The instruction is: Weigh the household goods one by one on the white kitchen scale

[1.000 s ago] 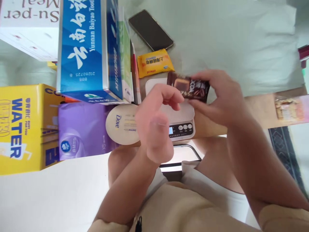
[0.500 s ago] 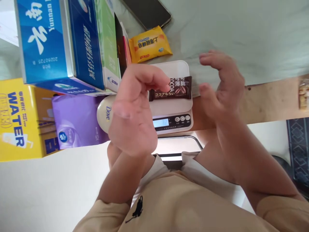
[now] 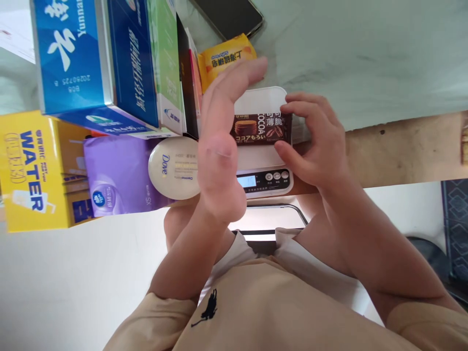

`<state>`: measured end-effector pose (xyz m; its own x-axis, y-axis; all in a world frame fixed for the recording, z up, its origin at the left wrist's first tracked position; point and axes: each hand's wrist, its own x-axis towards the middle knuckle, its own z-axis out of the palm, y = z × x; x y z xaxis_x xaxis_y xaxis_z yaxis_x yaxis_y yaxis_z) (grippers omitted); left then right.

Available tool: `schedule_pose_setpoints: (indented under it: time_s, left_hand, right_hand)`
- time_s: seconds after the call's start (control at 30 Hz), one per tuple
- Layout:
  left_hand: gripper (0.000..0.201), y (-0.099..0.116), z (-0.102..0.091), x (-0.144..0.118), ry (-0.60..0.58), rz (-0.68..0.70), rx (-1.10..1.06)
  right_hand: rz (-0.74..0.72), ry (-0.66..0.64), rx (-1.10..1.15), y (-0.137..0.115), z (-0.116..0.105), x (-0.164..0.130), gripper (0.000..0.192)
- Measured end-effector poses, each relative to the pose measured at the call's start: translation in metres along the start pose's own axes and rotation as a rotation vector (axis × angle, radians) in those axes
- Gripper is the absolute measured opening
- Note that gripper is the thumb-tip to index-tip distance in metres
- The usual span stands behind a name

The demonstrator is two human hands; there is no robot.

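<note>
A dark brown packet of cocoa biscuits point(image 3: 252, 129) lies flat on the white platform of a kitchen scale point(image 3: 261, 158). The scale's display is lit, but its figures are too blurred to read surely. My left hand point(image 3: 223, 141) hovers over the scale's left side, fingers stretched out and holding nothing, hiding that end of the scale. At the packet's right end is my right hand point(image 3: 320, 139), its thumb and fingers apart on either side of the wrapper; whether they touch it I cannot tell.
Left of the scale stand a round Dove tub point(image 3: 173, 168), a purple tissue pack point(image 3: 120, 175), a yellow carton point(image 3: 32, 170) and blue boxes point(image 3: 69, 53). A yellow soap packet point(image 3: 226, 51) and a phone point(image 3: 230, 17) lie behind. The table's wooden front edge point(image 3: 402, 151) runs rightward.
My right hand has moved left to the packet's end. My left hand has shifted right, its curled fingers now straightened and away from the packet, showing more of its left part.
</note>
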<state>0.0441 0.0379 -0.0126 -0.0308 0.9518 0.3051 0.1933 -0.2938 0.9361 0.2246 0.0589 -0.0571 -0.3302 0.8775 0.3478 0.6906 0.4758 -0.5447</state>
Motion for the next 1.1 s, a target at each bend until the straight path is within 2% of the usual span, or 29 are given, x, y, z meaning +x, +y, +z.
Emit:
schedule_pose_setpoints:
  time_s: [0.17, 0.37, 0.47, 0.53, 0.63, 0.73, 0.87, 0.97, 1.03, 1.1]
  left_hand:
    - [0.083, 0.003, -0.001, -0.002, 0.025, -0.013, -0.121]
    - [0.083, 0.011, 0.003, -0.003, 0.008, -0.097, -0.138]
    - [0.081, 0.01, 0.001, -0.003, -0.019, -0.156, -0.155]
    - [0.086, 0.003, -0.001, -0.002, -0.037, -0.135, -0.181]
    - [0.098, -0.008, -0.005, 0.0, -0.053, -0.027, -0.194]
    - [0.099, -0.007, -0.004, -0.001, -0.018, -0.032, -0.168]
    - [0.097, 0.003, 0.004, -0.003, -0.029, -0.088, -0.157]
    - [0.095, 0.0, 0.007, -0.003, -0.073, -0.048, -0.185]
    - [0.097, -0.007, 0.008, -0.002, -0.097, 0.006, -0.242]
    - [0.095, -0.011, 0.009, -0.001, -0.118, 0.002, -0.281]
  right_hand:
    - [0.025, -0.062, -0.023, 0.001, 0.004, 0.0, 0.045]
    - [-0.015, 0.017, -0.046, 0.006, 0.011, 0.001, 0.045]
    - [0.015, 0.003, -0.067, 0.006, 0.009, 0.002, 0.042]
    - [0.052, -0.024, -0.093, 0.004, 0.006, 0.002, 0.041]
    - [0.109, -0.022, -0.124, 0.001, 0.001, 0.002, 0.04]
    - [0.125, 0.091, -0.174, 0.003, -0.005, 0.004, 0.035]
    - [0.084, 0.379, -0.214, 0.02, -0.025, 0.002, 0.031]
    - [0.1, 0.59, -0.244, 0.045, -0.056, -0.014, 0.03]
    - [0.155, 0.689, -0.337, 0.065, -0.084, -0.037, 0.027]
    - [0.243, 0.781, -0.45, 0.086, -0.112, -0.067, 0.023]
